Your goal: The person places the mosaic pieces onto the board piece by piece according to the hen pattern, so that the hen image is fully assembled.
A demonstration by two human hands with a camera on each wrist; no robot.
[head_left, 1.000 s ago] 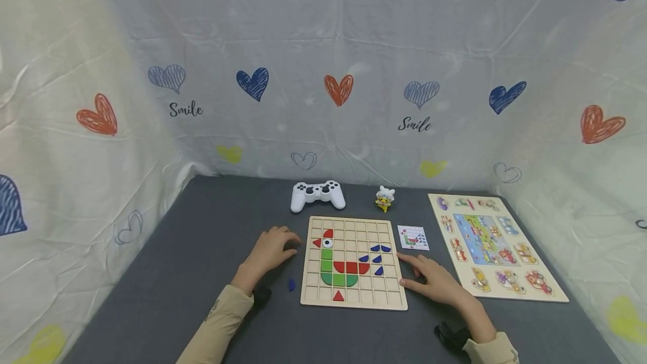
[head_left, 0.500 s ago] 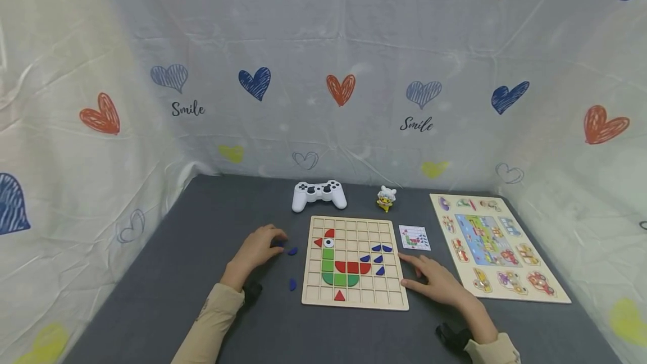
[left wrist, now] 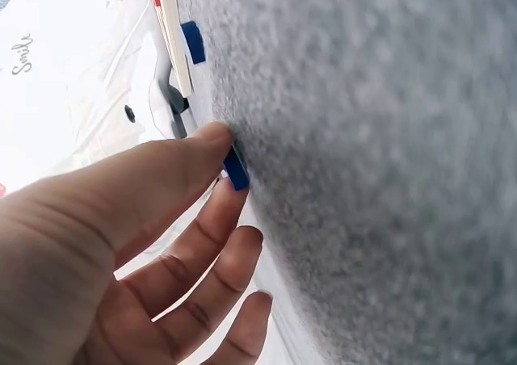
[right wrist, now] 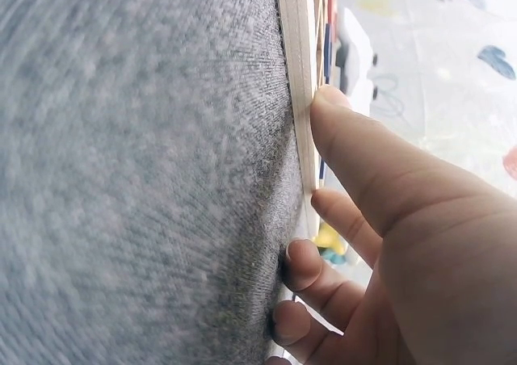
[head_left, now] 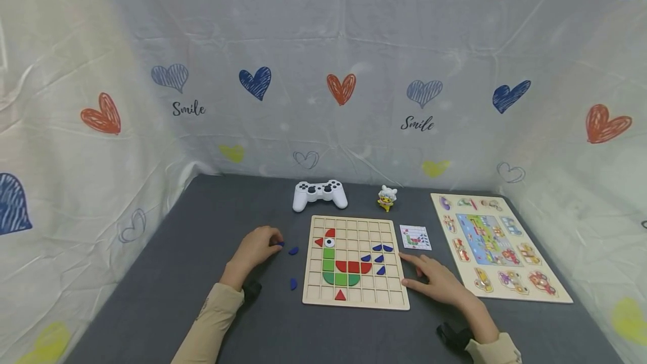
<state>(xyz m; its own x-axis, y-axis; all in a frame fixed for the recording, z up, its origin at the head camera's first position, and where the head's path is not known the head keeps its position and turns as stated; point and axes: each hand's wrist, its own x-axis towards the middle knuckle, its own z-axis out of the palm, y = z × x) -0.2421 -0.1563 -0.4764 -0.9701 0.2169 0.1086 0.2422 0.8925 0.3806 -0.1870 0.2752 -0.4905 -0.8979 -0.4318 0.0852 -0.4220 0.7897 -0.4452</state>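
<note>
My left hand (head_left: 255,247), left of the board, pinches a small blue piece (left wrist: 236,169) between thumb and index finger, close to the table surface. Two more blue half-round pieces lie nearby: one just right of that hand (head_left: 294,250), the other lower down (head_left: 294,283). The wooden grid board (head_left: 384,291) carries red, green and blue pieces and a white eye piece (head_left: 329,242), arranged like a bird. At the board's right edge rests my right hand (head_left: 437,281), its thumb (right wrist: 347,131) and index fingertip touching the rim, the other fingers loosely bent.
A small pattern card (head_left: 415,237) lies right of the board. Farther right is a wooden picture puzzle (head_left: 515,291). Behind the board stand a white game controller (head_left: 320,195) and a small yellow-and-white figurine (head_left: 387,198). A patterned curtain encloses the table's back and sides.
My left hand has moved left, away from the board's edge, uncovering one blue piece and taking another between its fingertips. The right hand stays at the board's edge.
</note>
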